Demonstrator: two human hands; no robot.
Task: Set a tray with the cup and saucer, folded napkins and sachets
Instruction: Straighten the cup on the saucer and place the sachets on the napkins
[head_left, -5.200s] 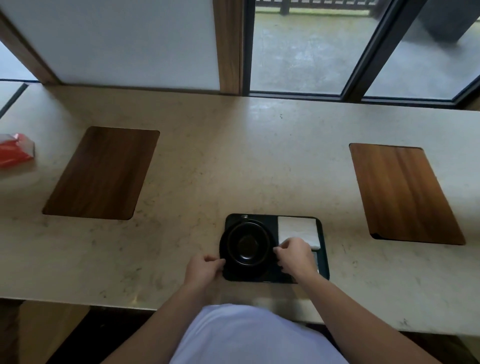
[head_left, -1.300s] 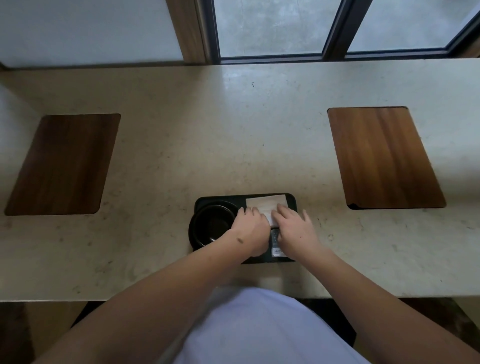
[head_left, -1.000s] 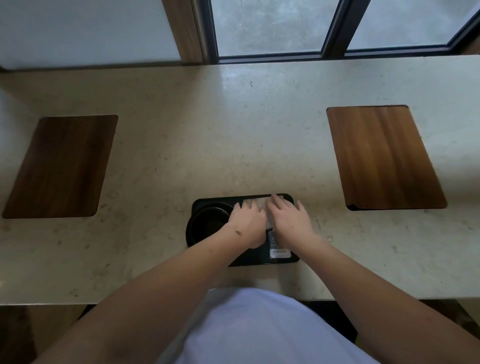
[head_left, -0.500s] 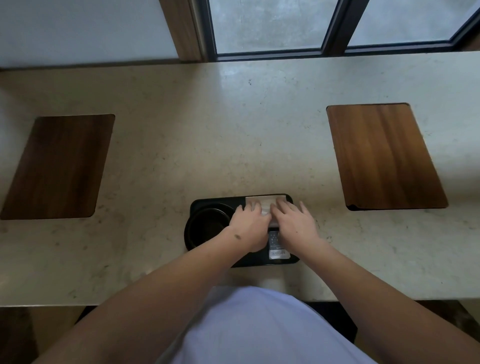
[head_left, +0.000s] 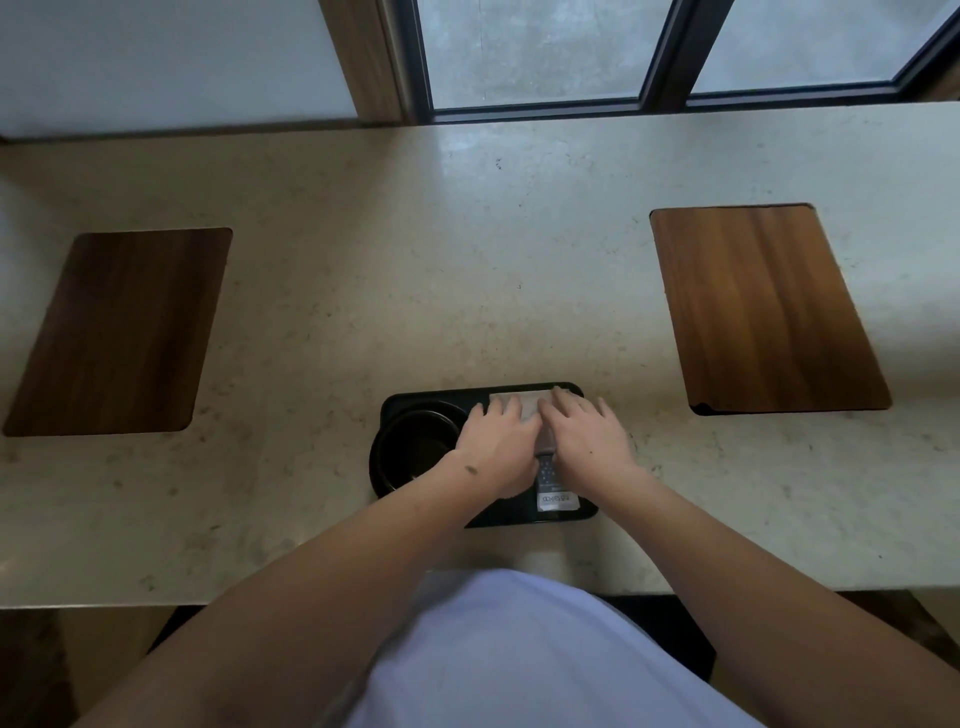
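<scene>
**Two hands flat on the napkins, with the cup close alongside**

Both hands lie palm-down on the right half of the black tray (head_left: 415, 402), which sits near the front edge of the pale stone counter (head_left: 467, 260). The left hand (head_left: 501, 441) and the right hand (head_left: 587, 436) rest side by side, fingers spread and pressing flat on the folded napkins (head_left: 524, 401); neither pinches anything that shows. Only the far strip of the napkins is visible past the fingertips. A sachet (head_left: 557, 499) pokes out toward the person between the two wrists, with its printed end on the tray's near right part. The dark cup (head_left: 415, 452) on its saucer fills the tray's left half, just beside the left hand; the saucer itself cannot be told apart from the cup in this light.

By the look of it the step is squaring the napkin stack, and the setting is nearly complete. The main risks:

- The left wrist crosses the cup's near rim, so a sideways slide could nudge the cup or rock it on the saucer.
- Pressing and dragging could skew the folds or push the napkins over the far rim.
- The sachet lies partly under the hands and may shift as they lift away.

Two wooden boards (head_left: 763, 306) lie well apart on either side and play no part.
</scene>
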